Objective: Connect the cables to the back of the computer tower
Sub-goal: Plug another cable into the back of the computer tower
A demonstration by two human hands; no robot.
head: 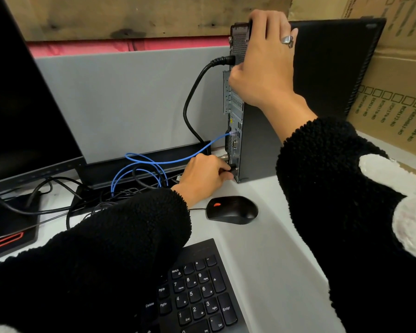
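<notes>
Power cable [222,60] and blue cable [216,140] already seated; left hand [203,175] pinching a black plug [231,169] at lower-centre ports, right hand [264,61] gripping the computer tower [257,145].

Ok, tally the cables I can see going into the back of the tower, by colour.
Black: 2, the thick power cable near the top, and the plug the left hand pinches at the bottom.
Blue: 1, the network cable.
Total: 3.
</notes>
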